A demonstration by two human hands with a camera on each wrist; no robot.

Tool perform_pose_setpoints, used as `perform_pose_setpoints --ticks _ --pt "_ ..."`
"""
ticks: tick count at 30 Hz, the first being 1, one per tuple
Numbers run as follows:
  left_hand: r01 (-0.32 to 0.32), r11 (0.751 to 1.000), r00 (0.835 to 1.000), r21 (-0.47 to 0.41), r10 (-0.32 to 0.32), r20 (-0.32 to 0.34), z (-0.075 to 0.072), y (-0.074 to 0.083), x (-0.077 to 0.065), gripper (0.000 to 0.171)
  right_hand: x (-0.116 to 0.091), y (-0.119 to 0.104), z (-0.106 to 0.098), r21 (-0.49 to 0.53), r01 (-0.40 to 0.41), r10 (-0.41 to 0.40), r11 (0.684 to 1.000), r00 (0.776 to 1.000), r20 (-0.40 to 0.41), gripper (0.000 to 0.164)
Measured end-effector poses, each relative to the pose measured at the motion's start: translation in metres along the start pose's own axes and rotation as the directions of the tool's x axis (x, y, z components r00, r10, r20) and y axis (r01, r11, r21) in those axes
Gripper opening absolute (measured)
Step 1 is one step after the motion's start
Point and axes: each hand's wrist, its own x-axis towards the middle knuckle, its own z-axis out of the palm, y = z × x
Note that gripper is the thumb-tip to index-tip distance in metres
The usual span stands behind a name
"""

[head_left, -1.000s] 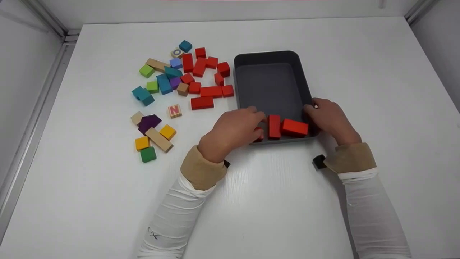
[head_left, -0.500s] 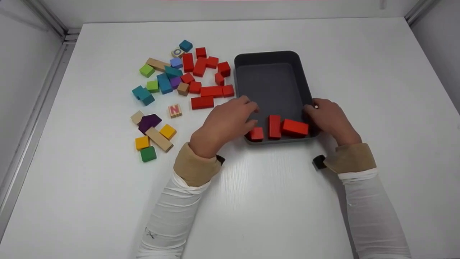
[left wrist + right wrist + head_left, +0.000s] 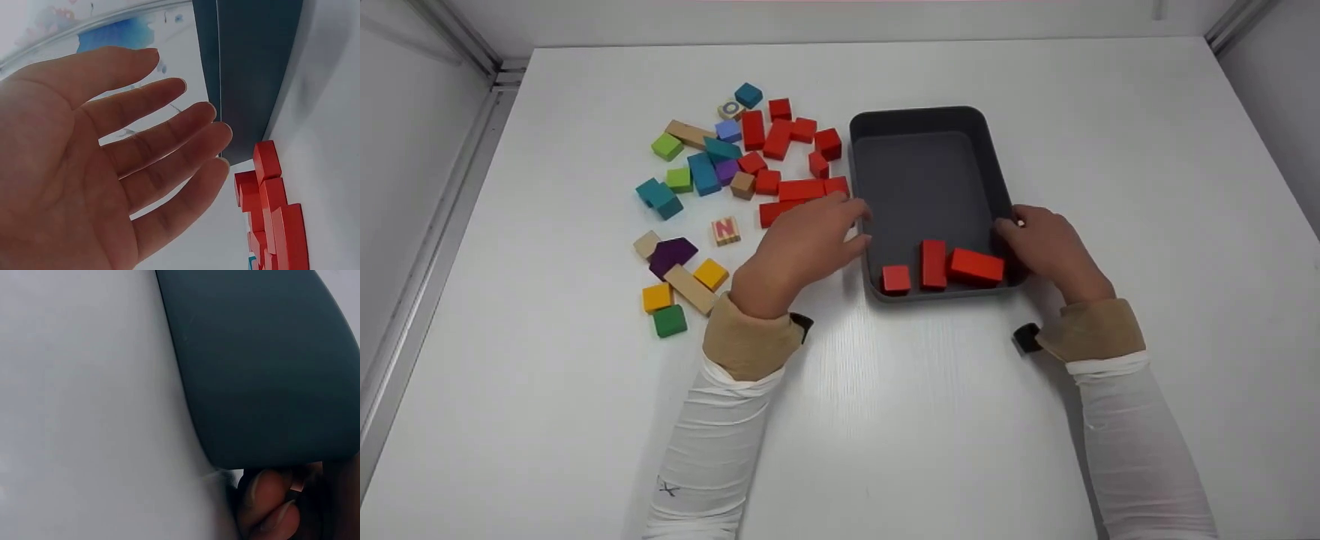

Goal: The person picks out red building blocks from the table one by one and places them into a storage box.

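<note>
Nearest the person, against the gray tray's (image 3: 996, 161) right front corner, the right hand (image 3: 1046, 247) rests with fingers curled round the rim, apparently steadying the tray so it does not slide on the white table (image 3: 930, 420). The right wrist view shows only a couple of fingertips (image 3: 264, 492) tucked under the tray's dark outer wall.

Inside the tray, along its near wall, three red blocks sit in a row: a small cube (image 3: 895, 278) at the left, an upright-lying bar (image 3: 933, 263) in the middle, and a slanted bar (image 3: 976, 266) at the right, which lies just beside the right hand. The rest of the tray floor is bare.

Just left of the tray, the left hand (image 3: 802, 244) hovers over the table, holding nothing; the left wrist view shows its fingers (image 3: 169, 140) straight and slightly spread, palm open. It hangs over the nearest loose red blocks (image 3: 802, 191), partly hiding one, beside the tray's left wall.

Farther left of the tray lies the mixed scatter: a green cube (image 3: 669, 321), yellow cubes (image 3: 709, 274), a purple block (image 3: 672, 255), a lettered N block (image 3: 724, 230), teal blocks (image 3: 658, 198) and tan bars. More red blocks (image 3: 776, 135) cluster near the tray's far left corner, mingled with the other colours, so these crowd any reach.
</note>
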Motion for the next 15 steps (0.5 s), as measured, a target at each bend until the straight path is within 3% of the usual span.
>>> perform_pose_setpoints --ticks 9,15 --pt "0.041 0.996 0.997 -0.076 -0.045 -0.058 -0.013 -0.023 -0.003 0.047 0.001 0.001 0.000 -0.007 0.006 -0.006 1.000 1.000 -0.002 0.056" --pt "0.095 0.992 0.994 -0.082 -0.100 -0.054 -0.016 -0.033 -0.001 0.052 0.000 0.002 0.000 -0.006 -0.002 0.002 1.000 1.000 0.004 0.058"
